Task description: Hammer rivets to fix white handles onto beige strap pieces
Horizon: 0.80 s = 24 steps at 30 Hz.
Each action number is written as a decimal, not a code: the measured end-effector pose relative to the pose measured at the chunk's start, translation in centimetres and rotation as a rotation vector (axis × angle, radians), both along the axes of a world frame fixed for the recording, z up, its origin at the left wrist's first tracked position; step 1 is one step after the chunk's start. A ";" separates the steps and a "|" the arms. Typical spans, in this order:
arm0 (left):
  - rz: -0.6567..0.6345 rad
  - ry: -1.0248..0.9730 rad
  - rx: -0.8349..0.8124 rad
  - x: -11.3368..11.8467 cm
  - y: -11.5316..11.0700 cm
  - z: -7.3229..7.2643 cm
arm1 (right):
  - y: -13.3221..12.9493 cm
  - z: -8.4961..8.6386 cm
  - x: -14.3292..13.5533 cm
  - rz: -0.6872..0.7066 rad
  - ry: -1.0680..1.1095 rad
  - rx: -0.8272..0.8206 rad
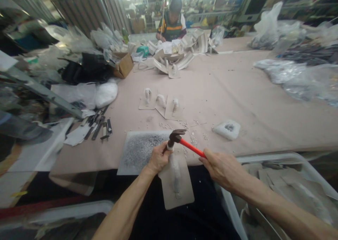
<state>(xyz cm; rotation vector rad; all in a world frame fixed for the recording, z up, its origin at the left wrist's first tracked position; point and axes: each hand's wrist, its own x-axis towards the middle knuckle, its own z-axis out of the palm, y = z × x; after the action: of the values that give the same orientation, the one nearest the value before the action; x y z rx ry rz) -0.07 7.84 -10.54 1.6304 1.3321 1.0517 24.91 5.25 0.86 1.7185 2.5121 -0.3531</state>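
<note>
My right hand [215, 164] grips the red handle of a hammer [191, 147], whose dark head is over my left hand. The fingers of my left hand [160, 157] are closed round something small and dark, mostly hidden under the hammer head, at the top of a beige flat piece. That beige piece [186, 189], with a pale wrapped handle shape on it, hangs over the table's front edge above my lap. Beneath and left of my left hand lies a speckled grey board [134, 152]. Small white bits [193, 140] are scattered behind the hammer.
Three similar beige pieces [173, 108] lie mid-table. Tools [97, 125] are at the left, a wrapped white lump [228, 129] at the right. Bins [287, 157] stand below the front edge. A person [171, 26] sits across the table behind stacked pieces.
</note>
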 end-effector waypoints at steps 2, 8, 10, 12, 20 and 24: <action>0.000 -0.004 0.004 0.0 0.0 0.0 | 0.7 -0.7 0.5 -0.073 -0.024 -0.075; -0.009 -0.010 0.024 0.1 0.0 0.0 | 3.1 -5.1 0.1 -0.262 0.003 -0.049; -0.013 -0.030 0.023 0.2 0.0 0.0 | 2.8 -5.9 -1.5 -0.204 0.130 0.110; -0.013 -0.060 0.018 0.5 0.1 0.1 | 1.5 -6.2 -3.9 -0.127 0.316 0.138; 0.336 -0.335 -0.042 0.2 0.8 -0.5 | -0.5 -7.4 -9.0 -0.194 0.502 -0.071; 0.550 -0.384 0.045 -0.1 1.0 -0.5 | 4.8 -3.9 -6.0 -0.446 0.765 0.022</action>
<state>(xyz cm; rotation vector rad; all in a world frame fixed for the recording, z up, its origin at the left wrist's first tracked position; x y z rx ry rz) -0.15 8.85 -11.06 1.0268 1.5250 1.6313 18.88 10.05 -3.04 2.5182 2.4934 -1.2232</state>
